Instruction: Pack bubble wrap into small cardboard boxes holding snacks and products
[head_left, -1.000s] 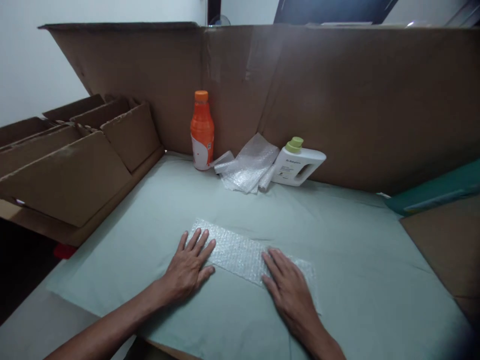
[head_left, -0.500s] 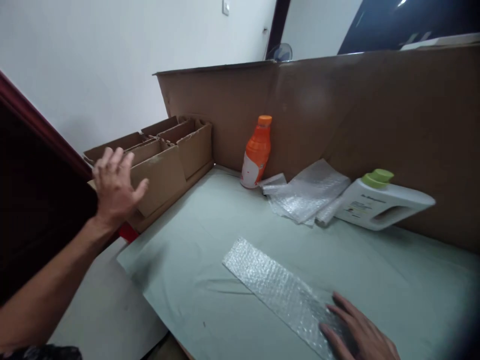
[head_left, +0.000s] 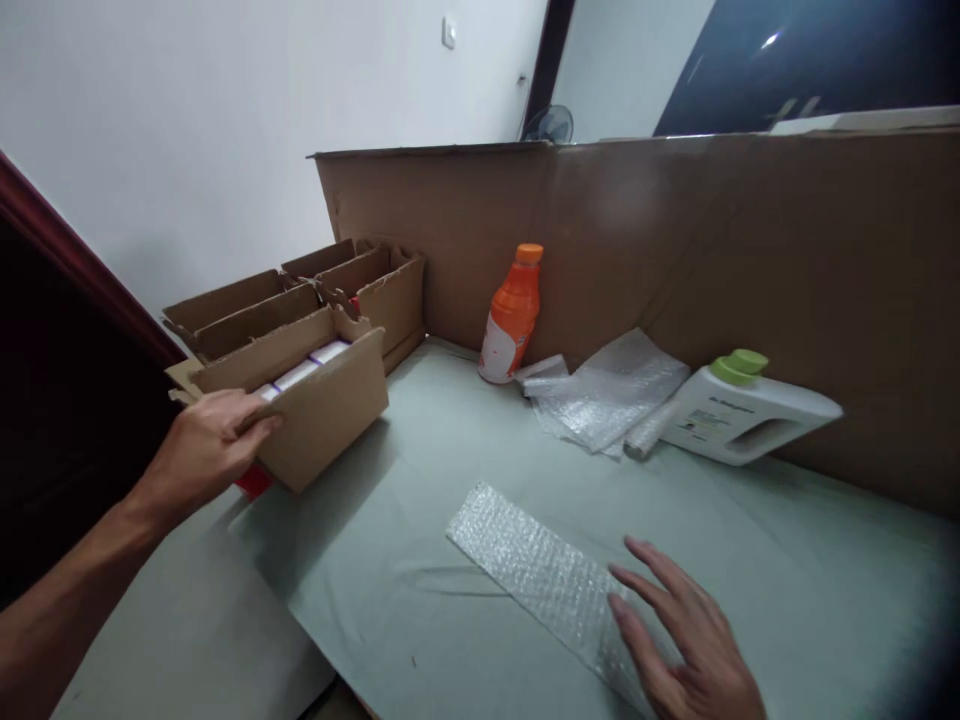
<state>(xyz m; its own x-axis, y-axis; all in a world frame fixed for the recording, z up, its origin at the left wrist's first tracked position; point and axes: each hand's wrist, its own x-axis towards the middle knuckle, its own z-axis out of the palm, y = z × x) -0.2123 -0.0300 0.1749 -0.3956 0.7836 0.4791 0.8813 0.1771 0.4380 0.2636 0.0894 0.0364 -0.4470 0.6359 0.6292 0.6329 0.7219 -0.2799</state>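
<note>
Left hand (head_left: 206,447) grips the near corner of the open box (head_left: 319,405) at the table's (head_left: 465,450) left edge. Right hand (head_left: 686,645), fingers spread, lies flat on the bubble wrap (head_left: 525,560), whose long axis runs from far left to near right.

Right hand (head_left: 686,645) cut off btm edge.
</note>
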